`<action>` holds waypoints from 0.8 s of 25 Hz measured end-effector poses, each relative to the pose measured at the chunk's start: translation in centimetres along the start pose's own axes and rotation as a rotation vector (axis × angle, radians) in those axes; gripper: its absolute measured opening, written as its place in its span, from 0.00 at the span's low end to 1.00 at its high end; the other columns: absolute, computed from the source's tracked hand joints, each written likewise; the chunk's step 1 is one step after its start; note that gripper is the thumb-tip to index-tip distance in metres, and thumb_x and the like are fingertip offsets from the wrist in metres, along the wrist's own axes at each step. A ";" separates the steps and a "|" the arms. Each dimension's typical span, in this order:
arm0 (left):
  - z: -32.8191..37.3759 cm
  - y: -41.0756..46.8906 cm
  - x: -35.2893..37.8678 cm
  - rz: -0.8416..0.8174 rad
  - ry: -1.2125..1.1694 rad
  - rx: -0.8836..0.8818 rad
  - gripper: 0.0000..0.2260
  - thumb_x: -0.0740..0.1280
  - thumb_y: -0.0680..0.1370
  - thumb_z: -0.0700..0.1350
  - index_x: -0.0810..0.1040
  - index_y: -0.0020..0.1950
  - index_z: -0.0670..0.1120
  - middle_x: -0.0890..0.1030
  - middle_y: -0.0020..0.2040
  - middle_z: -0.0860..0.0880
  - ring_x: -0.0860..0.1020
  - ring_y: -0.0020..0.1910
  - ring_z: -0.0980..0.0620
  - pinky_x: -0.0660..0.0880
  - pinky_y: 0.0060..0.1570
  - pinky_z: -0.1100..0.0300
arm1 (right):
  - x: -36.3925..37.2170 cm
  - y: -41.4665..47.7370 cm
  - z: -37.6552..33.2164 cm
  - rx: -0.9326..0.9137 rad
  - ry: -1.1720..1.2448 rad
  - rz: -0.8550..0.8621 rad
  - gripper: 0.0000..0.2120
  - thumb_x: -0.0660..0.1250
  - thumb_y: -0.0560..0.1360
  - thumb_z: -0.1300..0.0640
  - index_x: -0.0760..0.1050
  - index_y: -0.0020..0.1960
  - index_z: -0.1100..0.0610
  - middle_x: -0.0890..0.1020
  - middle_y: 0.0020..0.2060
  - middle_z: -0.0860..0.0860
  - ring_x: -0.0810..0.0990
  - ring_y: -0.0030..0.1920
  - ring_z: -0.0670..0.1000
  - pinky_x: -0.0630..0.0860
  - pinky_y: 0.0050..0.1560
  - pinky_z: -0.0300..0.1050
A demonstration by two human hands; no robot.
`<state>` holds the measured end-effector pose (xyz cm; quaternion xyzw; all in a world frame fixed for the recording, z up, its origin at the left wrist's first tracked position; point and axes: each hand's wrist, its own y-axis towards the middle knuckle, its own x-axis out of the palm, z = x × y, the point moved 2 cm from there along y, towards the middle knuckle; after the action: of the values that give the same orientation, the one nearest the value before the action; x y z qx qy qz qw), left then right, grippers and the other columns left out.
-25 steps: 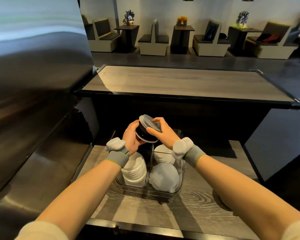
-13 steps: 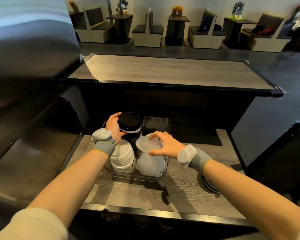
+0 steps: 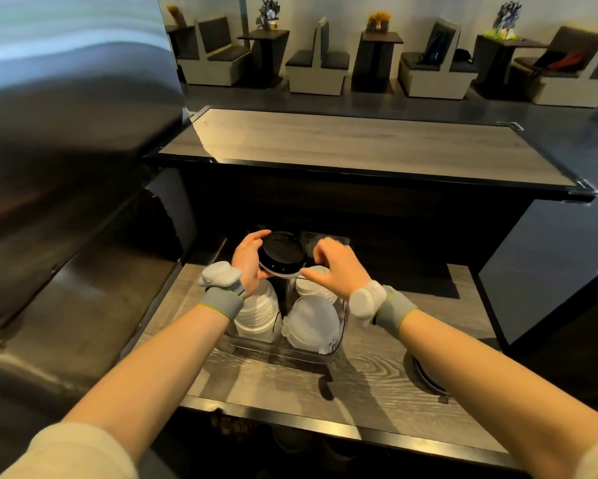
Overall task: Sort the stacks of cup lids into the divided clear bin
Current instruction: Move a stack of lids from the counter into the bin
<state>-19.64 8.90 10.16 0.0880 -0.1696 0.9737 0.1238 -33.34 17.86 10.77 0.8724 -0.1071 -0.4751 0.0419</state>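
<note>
Gripping black lid stack w/ L hand over rear-left section of clear bin, behind white lids, prob. to keep colours apart, w/ R hand loosely curled, empty, just beside rim, likely to steady.

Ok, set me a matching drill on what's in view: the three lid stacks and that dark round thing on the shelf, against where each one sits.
Things
1. black round plastic lid stack
2. white flat plastic lid stack
3. frosted white domed plastic lids
4. dark round object

Places
A. near-right compartment of the clear divided bin
B. gripped by the left hand
C. on the grey wooden shelf, right of the bin
D. near-left compartment

Pairs: 1-B, 2-D, 3-A, 4-C
</note>
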 end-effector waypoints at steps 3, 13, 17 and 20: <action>0.1 0.1 0.3 -0.076 0.064 0.004 0.17 0.50 0.83 0.40 0.71 0.68 0.44 0.75 0.57 0.43 0.75 0.56 0.45 0.76 0.40 0.55 | 0.0 1.9 -1.4 0.014 0.146 -0.054 0.33 0.72 0.69 0.46 0.64 0.69 0.55 0.71 0.64 0.54 0.68 0.64 0.53 0.69 0.64 0.48; 1.6 2.1 -0.6 -0.230 -0.104 -0.056 0.21 0.57 0.82 0.47 0.61 0.75 0.51 0.70 0.71 0.43 0.72 0.65 0.44 0.77 0.45 0.52 | 2.2 7.3 -1.7 0.254 0.397 -0.035 0.25 0.63 0.74 0.42 0.68 0.68 0.52 0.72 0.65 0.57 0.69 0.67 0.57 0.67 0.68 0.53; 2.5 3.5 -1.4 -0.245 -0.060 -0.001 0.21 0.58 0.82 0.43 0.61 0.75 0.51 0.71 0.68 0.44 0.72 0.65 0.43 0.78 0.44 0.54 | 3.3 9.1 -1.6 0.296 0.447 -0.030 0.24 0.61 0.75 0.41 0.69 0.67 0.52 0.74 0.64 0.58 0.70 0.67 0.58 0.67 0.69 0.57; 2.7 4.6 -2.4 -0.227 -0.087 0.010 0.19 0.56 0.82 0.40 0.64 0.74 0.47 0.75 0.62 0.44 0.74 0.61 0.45 0.78 0.45 0.53 | 3.3 10.1 -1.7 0.300 0.563 -0.025 0.23 0.60 0.76 0.42 0.70 0.66 0.53 0.77 0.62 0.58 0.74 0.64 0.58 0.69 0.68 0.56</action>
<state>-18.28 3.30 10.71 0.1494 -0.1587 0.9496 0.2252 -31.68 7.22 10.77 0.9673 -0.1493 -0.1944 -0.0652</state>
